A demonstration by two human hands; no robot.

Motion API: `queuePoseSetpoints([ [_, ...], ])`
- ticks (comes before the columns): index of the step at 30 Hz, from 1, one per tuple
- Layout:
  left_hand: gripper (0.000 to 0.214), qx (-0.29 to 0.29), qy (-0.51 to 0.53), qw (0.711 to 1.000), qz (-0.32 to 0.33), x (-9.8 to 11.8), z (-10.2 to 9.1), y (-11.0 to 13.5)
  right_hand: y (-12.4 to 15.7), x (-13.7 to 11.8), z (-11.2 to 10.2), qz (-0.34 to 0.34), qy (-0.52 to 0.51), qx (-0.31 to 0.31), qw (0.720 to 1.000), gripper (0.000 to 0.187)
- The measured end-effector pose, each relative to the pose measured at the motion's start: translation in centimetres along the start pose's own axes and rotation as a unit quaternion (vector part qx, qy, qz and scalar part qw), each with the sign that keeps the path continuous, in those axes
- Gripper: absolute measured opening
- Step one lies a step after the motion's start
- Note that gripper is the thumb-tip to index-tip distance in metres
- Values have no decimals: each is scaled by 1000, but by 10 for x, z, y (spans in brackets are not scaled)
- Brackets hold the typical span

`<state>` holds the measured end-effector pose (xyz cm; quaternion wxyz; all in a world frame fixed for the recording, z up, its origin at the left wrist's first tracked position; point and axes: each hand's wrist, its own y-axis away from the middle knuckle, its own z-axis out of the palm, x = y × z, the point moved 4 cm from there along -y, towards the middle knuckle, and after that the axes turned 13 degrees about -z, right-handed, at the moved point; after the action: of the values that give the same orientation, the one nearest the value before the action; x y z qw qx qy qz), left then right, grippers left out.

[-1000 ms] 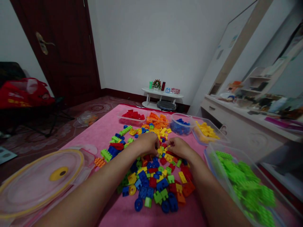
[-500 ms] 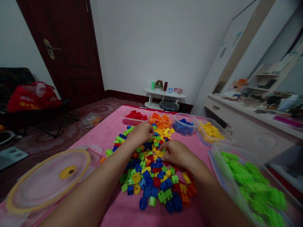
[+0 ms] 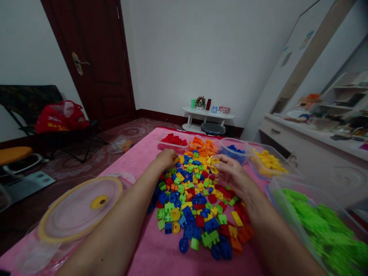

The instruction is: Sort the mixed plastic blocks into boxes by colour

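Observation:
A heap of mixed plastic bricks in red, blue, green, yellow and orange lies on the pink cloth. My left hand rests at the heap's far left edge, fingers curled down and closed; what they hold is hidden. My right hand hovers over the heap's far right side and pinches a small yellow brick at its fingertips. Both forearms reach in from the bottom of the view.
Clear tubs line the far edge: red bricks, orange bricks, blue bricks, yellow bricks. A large tub of green bricks sits at right. A round lid with a yellow knob lies at left. A dresser stands beyond.
Both hands moved apart and farther back over the heap. The left went to the far left edge; the right lifted toward the far right with a yellow brick. The camera turned left.

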<state>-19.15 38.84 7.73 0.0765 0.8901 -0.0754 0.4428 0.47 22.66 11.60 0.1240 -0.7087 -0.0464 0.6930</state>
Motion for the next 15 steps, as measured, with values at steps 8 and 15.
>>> queuePoseSetpoints([
  [8, 25, 57, -254, 965, -8, 18, -4, 11, 4, 15, 22, -38, 293, -136, 945, 32],
  [15, 29, -128, -21, 984, 122, 50, 9, 20, 2, 27, 26, -52, 544, -139, 826, 22],
])
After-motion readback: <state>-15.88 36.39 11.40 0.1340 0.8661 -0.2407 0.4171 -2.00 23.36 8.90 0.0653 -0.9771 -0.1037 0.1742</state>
